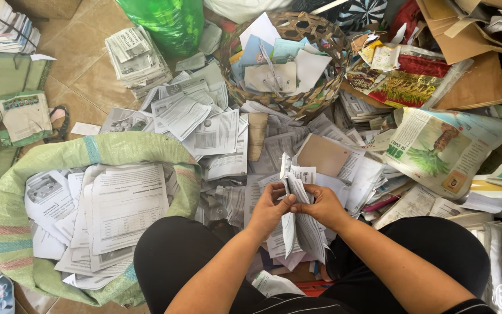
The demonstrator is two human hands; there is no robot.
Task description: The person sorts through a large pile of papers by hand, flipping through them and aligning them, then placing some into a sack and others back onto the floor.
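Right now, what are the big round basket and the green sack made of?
The basket looks like woven bamboo or rattan strips, matt brown, with open holes in the weave. The sack seems to be woven plastic, pale green with coloured stripes; its rim is rolled over, soft and crinkly. The sheets in both hands are thin printed paper.

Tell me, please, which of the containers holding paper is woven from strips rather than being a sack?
The round brown basket at the top, full of loose coloured sheets; the green sack at lower left is soft woven plastic filled with printed pages.
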